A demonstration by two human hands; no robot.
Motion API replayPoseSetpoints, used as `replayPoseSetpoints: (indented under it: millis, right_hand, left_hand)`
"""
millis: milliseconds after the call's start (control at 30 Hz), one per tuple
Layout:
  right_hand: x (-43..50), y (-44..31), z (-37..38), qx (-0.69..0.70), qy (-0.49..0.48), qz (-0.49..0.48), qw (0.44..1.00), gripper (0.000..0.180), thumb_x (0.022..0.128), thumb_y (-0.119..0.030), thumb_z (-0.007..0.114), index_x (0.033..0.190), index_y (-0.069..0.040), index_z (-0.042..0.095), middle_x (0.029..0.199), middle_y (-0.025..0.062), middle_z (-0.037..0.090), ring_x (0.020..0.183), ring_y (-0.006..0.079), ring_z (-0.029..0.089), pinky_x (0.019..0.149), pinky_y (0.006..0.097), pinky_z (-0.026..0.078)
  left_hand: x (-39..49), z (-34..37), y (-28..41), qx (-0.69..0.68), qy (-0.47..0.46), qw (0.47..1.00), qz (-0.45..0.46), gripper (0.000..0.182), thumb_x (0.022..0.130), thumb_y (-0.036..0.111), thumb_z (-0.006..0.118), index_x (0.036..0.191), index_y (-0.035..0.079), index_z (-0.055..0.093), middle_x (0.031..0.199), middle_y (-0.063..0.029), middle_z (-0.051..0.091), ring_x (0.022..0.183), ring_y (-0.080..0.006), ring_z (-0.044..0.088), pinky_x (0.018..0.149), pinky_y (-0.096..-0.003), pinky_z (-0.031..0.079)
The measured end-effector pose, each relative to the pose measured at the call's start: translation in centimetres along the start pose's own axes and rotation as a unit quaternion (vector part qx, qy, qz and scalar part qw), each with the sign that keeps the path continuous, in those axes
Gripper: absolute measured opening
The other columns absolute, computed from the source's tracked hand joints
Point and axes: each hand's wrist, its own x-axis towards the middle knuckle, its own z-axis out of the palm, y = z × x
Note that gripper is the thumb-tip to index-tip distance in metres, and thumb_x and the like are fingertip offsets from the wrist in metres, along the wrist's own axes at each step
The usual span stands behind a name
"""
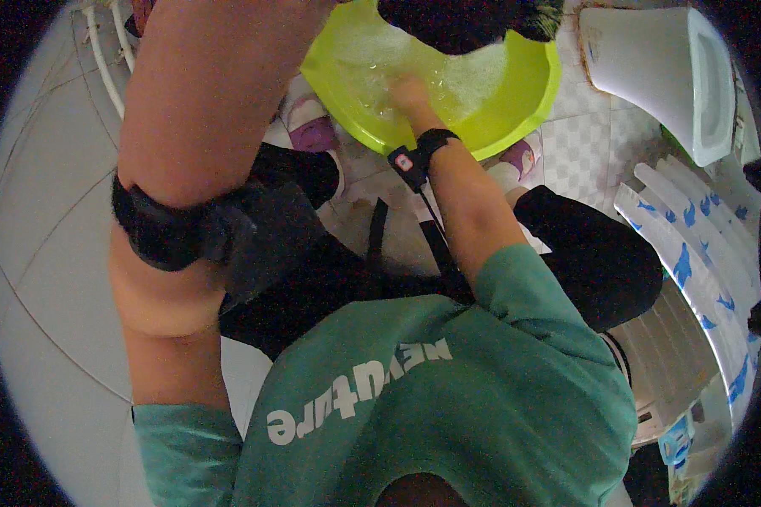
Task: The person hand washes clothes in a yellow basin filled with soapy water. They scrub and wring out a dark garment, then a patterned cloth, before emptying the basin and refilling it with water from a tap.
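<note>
A lime-green plastic basin (539, 95) of sudsy water (374, 57) lies before me on the floor. My right hand (411, 92) is blurred inside it, at the water near the close side. Whether its fingers hold anything cannot be made out. A black strap with a small device (406, 163) and a cable sits on that wrist. My left forearm (209, 82), banded by a wide black strap, rises close to the camera, and its hand is beyond the top edge. Dark cloth (456, 25) hangs over the basin's far part; what supports it is out of view.
Purple and white shoes (314, 130) flank the basin on tiled floor (574, 149). A white ceramic fixture (647, 70) stands at the upper right. Below it are a plastic curtain with blue dolphins (682, 266) and a grey ribbed object (659, 355). White pipes (103, 63) run along the left wall.
</note>
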Motion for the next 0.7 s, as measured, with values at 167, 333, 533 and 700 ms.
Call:
replayPoseSetpoints:
  millis: [167, 333, 533, 700]
  right_hand:
    - [0.9, -3.7, -0.2, -0.033, -0.052, -0.065, 0.996, 0.03, 0.079, -0.029, 0.059, 0.082, -0.001, 0.071, 0.084, 0.0218, 0.068, 0.082, 0.0353, 0.067, 0.08, 0.0425, 0.052]
    - [-0.6, -3.5, -2.7, 0.333, -0.282, -0.023, 0.899, 0.024, 0.087, -0.022, 0.062, 0.1, -0.002, 0.068, 0.097, 0.0152, 0.07, 0.083, 0.0263, 0.069, 0.078, 0.0368, 0.055]
    - [-5.5, -2.6, -9.3, 0.633, -0.407, 0.038, 0.658, 0.029, 0.095, -0.017, 0.056, 0.117, 0.002, 0.06, 0.116, 0.0155, 0.064, 0.096, 0.0236, 0.066, 0.083, 0.0359, 0.056]
    - [-8.4, -0.3, -14.1, 0.606, -0.406, 0.039, 0.683, 0.034, 0.096, -0.021, 0.053, 0.119, 0.003, 0.057, 0.11, 0.0162, 0.066, 0.095, 0.0269, 0.067, 0.085, 0.0366, 0.056]
  left_hand:
    - [-0.9, -1.2, -0.2, 0.007, 0.022, 1.0, 0.006, 0.02, 0.082, 0.022, 0.068, 0.084, 0.004, 0.063, 0.074, -0.0079, 0.065, 0.062, -0.0181, 0.061, 0.06, -0.0304, 0.051]
    - [-1.5, -1.4, -0.2, 0.013, 0.032, 0.999, 0.019, 0.019, 0.082, 0.022, 0.068, 0.084, 0.004, 0.063, 0.074, -0.0079, 0.065, 0.063, -0.0181, 0.061, 0.06, -0.0301, 0.052]
    - [-1.4, -0.9, 0.0, 0.019, 0.039, 0.998, 0.034, 0.019, 0.082, 0.022, 0.067, 0.085, 0.003, 0.063, 0.075, -0.0078, 0.065, 0.063, -0.018, 0.061, 0.061, -0.0297, 0.052]
    - [-1.3, -0.5, 0.2, 0.023, 0.042, 0.998, 0.045, 0.018, 0.083, 0.021, 0.067, 0.086, 0.003, 0.063, 0.075, -0.0077, 0.065, 0.064, -0.018, 0.062, 0.061, -0.0294, 0.052]
